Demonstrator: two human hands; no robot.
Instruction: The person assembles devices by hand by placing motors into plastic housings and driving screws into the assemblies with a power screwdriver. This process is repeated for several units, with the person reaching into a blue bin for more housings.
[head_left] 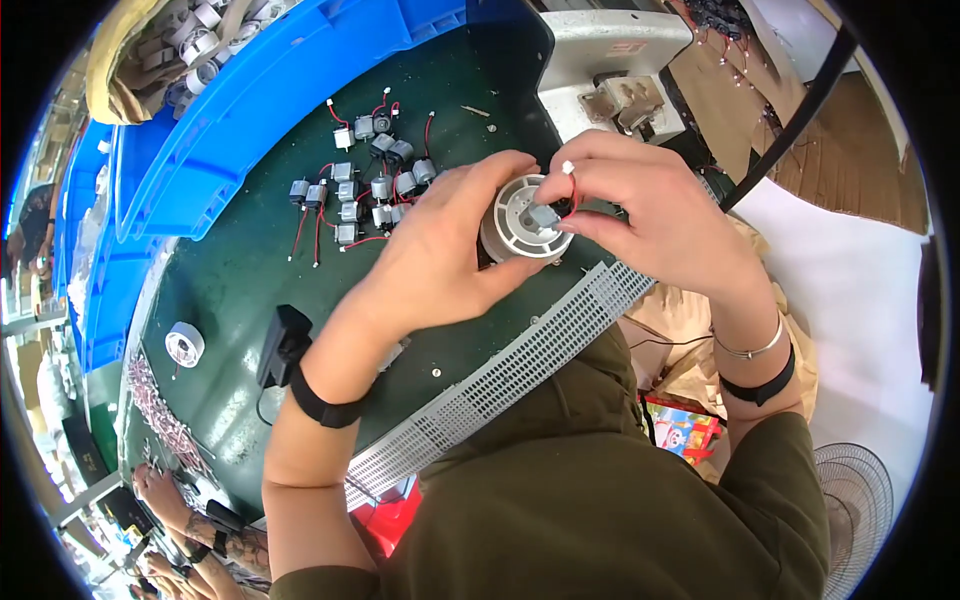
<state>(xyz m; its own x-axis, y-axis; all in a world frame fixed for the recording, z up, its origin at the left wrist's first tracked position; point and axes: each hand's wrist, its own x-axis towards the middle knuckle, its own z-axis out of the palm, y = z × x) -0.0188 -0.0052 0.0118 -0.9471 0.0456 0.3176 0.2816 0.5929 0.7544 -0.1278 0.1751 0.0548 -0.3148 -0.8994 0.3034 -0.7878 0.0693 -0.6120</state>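
Observation:
My left hand (440, 240) is wrapped round a round white plastic housing (504, 236), holding it from its left side with its slotted face up. Between the thumb and fingers of my right hand (655, 205) is a small silver motor (543, 216), pinched over the middle of that face. A red wire with a white connector (568, 168) rises from the motor beside my fingers. Whether the motor is seated in the housing I cannot tell. Several similar small motors (381, 187) with red wires lie on the green table beyond my left hand.
Another white round housing (184, 344) sits at the left. Past it lies a heap of small metal pieces (160, 400). Blue bins (270, 90) line the far left side, and a grey machine (610, 50) stands at the back right. A perforated strip (500, 375) edges the table. Another person's hand (160, 495) works at lower left.

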